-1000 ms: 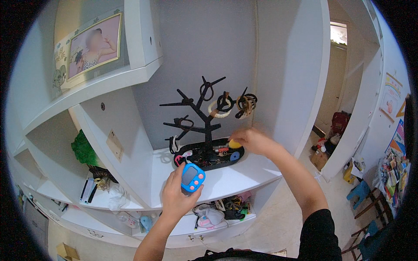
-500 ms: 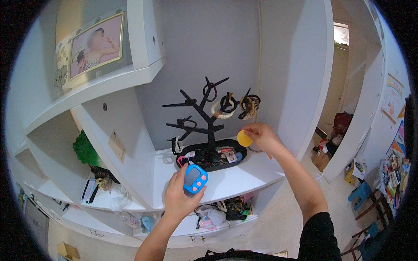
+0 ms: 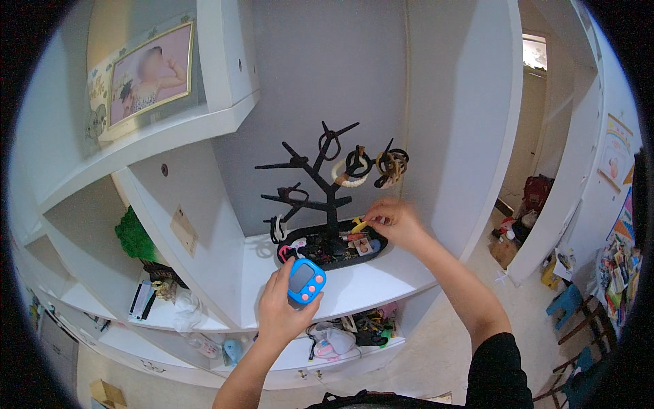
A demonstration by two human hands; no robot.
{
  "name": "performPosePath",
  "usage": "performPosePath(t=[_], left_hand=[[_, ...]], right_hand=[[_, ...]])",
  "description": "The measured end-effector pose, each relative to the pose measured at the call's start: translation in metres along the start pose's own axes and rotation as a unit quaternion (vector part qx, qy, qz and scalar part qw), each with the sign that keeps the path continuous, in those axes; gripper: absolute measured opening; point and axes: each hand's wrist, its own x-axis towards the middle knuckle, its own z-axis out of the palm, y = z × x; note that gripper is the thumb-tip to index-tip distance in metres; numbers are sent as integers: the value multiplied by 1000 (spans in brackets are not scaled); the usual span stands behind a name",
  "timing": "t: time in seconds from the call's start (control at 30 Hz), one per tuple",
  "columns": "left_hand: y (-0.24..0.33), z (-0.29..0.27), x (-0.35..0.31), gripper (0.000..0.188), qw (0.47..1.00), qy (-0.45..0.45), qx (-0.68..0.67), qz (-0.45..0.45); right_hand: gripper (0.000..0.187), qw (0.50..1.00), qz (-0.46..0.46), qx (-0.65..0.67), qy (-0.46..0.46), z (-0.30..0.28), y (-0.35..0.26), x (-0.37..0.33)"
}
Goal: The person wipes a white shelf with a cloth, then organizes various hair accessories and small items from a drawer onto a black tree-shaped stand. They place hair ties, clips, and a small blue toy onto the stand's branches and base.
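My left hand (image 3: pixel 274 315) grips a small blue handheld device (image 3: pixel 304 281) with a grey screen and pink round buttons. It is held in front of the near rim of a black oval tray (image 3: pixel 328 264). My right hand (image 3: pixel 398 223) pinches a thin yellow piece (image 3: pixel 359 225), tilted nearly edge-on, over the tray's right part. From the tray rises a black tree-shaped stand (image 3: pixel 332 213). Hair ties (image 3: pixel 392 165) and a cream ring (image 3: pixel 349 178) hang on its branches. Small bits lie in the tray, among them a pink item (image 3: pixel 283 252) and a photo card (image 3: pixel 362 246).
White shelf walls (image 3: pixel 453 136) flank the niche. The shelf below holds a jumble of bags and cords (image 3: pixel 351 334). At left are a framed photo (image 3: pixel 151 78) and a green ornament (image 3: pixel 133 234). Blue chairs (image 3: pixel 564 305) stand on the floor at right.
My right hand has moved left and slightly down, bringing the yellow piece over the tray and turning it from face-on to nearly edge-on. My left hand with the blue device has barely moved.
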Motion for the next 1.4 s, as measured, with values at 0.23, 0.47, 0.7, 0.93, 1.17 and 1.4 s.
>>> performPosePath(t=[0.23,0.47,0.7,0.93,1.17,1.4], left_hand=[[4,-3,0,72,999,-33,-7,-38],[2,-1,2,72,998,-31,-9,-44],[15,3,11,62,998,-59,18,-32],[56,54,58,57,990,-130,44,31],[52,125,93,62,962,-148,223,56],[48,117,83,66,956,-166,219,101]], right_hand=[[14,998,-29,-20,-61,15,0,-14],[22,998,16,10,-57,9,-7,-24],[24,954,189,199,119,2,9,-29],[24,944,180,230,151,0,28,-35],[22,938,184,215,199,2,40,-37],[26,914,208,262,229,1,41,-37]])
